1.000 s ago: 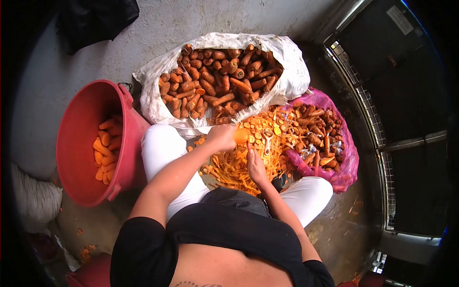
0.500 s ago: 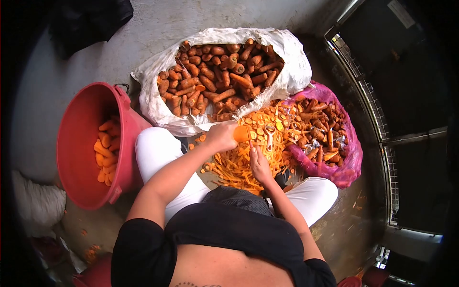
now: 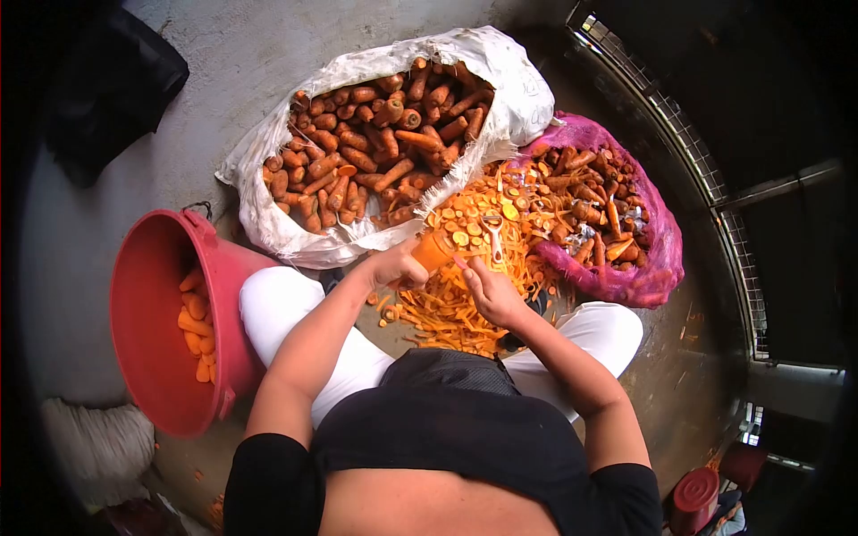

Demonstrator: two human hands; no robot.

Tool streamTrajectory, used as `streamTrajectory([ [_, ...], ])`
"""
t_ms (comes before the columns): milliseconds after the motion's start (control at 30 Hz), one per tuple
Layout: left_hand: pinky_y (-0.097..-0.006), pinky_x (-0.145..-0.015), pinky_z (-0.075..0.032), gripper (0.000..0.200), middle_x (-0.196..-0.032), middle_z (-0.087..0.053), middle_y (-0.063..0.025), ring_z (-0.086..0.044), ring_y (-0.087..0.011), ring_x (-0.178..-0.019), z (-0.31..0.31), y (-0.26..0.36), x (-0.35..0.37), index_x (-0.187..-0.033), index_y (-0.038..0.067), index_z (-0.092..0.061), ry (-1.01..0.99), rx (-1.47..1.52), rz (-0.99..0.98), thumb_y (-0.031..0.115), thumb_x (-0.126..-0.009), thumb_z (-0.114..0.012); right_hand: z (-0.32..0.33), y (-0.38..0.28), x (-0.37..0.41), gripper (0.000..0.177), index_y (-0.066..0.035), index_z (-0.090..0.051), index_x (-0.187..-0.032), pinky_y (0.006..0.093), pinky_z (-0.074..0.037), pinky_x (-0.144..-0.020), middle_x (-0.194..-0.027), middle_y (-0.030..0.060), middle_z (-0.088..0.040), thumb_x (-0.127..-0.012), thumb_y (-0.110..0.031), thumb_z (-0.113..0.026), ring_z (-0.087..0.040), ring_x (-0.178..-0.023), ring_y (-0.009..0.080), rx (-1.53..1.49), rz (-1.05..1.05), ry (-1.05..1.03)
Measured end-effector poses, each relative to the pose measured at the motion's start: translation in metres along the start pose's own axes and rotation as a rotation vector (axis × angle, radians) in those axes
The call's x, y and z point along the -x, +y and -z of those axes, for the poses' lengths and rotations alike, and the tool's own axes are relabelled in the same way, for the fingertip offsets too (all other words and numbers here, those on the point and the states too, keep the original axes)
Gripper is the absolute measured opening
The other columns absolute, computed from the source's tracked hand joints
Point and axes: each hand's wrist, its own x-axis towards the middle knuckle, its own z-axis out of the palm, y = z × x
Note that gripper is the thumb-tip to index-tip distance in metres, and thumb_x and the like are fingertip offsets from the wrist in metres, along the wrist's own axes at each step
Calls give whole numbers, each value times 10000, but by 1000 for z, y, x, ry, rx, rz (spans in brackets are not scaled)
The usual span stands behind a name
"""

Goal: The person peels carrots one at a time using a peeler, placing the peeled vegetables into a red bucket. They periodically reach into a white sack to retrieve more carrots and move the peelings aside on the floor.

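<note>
My left hand (image 3: 399, 266) is closed around the thick end of a peeled orange carrot (image 3: 433, 252), held above the peelings. Close beside it, my right hand (image 3: 496, 295) grips a thin knife (image 3: 460, 263), its narrow blade pointing toward the carrot; most of the handle is hidden in the fingers. Under both hands spreads a heap of carrot peelings (image 3: 447, 308) mixed with cut round slices. On top of that heap lies a white peeler (image 3: 493, 239).
A white sack (image 3: 527, 89) of unpeeled carrots (image 3: 357, 159) lies open ahead. To its right is a pink mesh bag (image 3: 666, 241) with carrots and scraps. A red bucket (image 3: 147, 295) holding peeled carrots stands left of my knee. A lidded red bucket (image 3: 695, 493) is at lower right.
My left hand has tilted the carrot and drawn slightly left and down. The right hand has turned, its thumb now raised, with the knife still close to the carrot. The whole view has shifted.
</note>
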Motion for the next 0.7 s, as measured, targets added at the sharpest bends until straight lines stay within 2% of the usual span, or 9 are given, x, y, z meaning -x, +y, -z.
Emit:
streamTrajectory([
  [100, -235, -328, -289, 230, -539, -482, -40, -372, -93, -347, 12, -14, -11, -741, 3, -531, -76, 33, 50, 20, -515, -567, -6, 10, -3, 344, -45, -437, -1021, 523, -434, -638, -762, 262, -583, -994, -370, -326, -566, -765, 465, 18, 22, 20],
  [167, -228, -335, -291, 247, -567, -494, -37, -405, -89, -382, 11, -23, -14, -762, 24, -535, -182, 46, 68, 27, -519, -581, -22, 47, -25, 356, -34, -455, -1039, 532, -432, -665, -793, 272, -587, -991, -367, -337, -570, -783, 460, -112, -167, -6],
  [200, -225, -338, -291, 256, -580, -500, -35, -422, -86, -400, 9, -22, -15, -773, 34, -536, -242, 41, 78, 30, -522, -587, -21, 64, -26, 407, -17, -472, -1093, 524, -439, -716, -845, 292, -589, -989, -384, -329, -573, -817, 457, 54, -69, -50],
  [300, -222, -361, -309, 275, -605, -516, -21, -435, -86, -421, 22, -39, -25, -789, 50, -544, -333, 158, 52, 43, -526, -625, -32, 108, -28, 464, -17, -506, -1040, 474, -440, -762, -898, 264, -602, -985, -445, -335, -583, -877, 428, -17, -280, 34],
  [333, -221, -396, -346, 288, -647, -532, -19, -464, -92, -463, 16, -29, -21, -802, 50, -549, -299, 101, 46, 57, -541, -671, -28, 113, -29, 547, 2, -510, -1167, 454, -437, -852, -1022, 290, -597, -981, -476, -322, -565, -1002, 427, -28, -370, -34],
  [400, -220, -467, -420, 328, -729, -565, -16, -523, -105, -546, 3, -14, -12, -826, 50, -559, -225, -11, 30, 86, -570, -762, -20, 123, -24, 614, 26, -491, -1222, 440, -420, -906, -1111, 296, -574, -976, -505, -308, -534, -1077, 425, 2, -417, -109],
  [467, -246, -600, -471, 328, -785, -583, -9, -564, -116, -664, -10, -23, -18, -859, 51, -578, 15, -231, -228, 116, -622, -795, -16, 132, -22, 720, 68, -453, -1283, 420, -385, -981, -1221, 301, -531, -962, -556, -293, -487, -1170, 416, 57, -499, -239],
  [533, -300, -796, -485, 460, -910, -639, -47, -623, -185, -866, -22, -34, -19, -1003, 40, -573, 234, -351, -373, 251, -665, -804, -8, 113, -16, 692, 54, -496, -1243, 421, -410, -939, -1160, 285, -567, -956, -555, -333, -526, -1113, 408, 69, -441, -166],
  [700, -395, -826, -480, 513, -1039, -599, -126, -588, -322, -986, -25, -38, -20, -1113, 46, -488, 555, -989, -402, 205, -695, -739, -14, 105, -16, 628, 50, -520, -1174, 364, -463, -748, -913, 176, -600, -965, -520, -361, -582, -810, 277, -157, -398, -28],
])
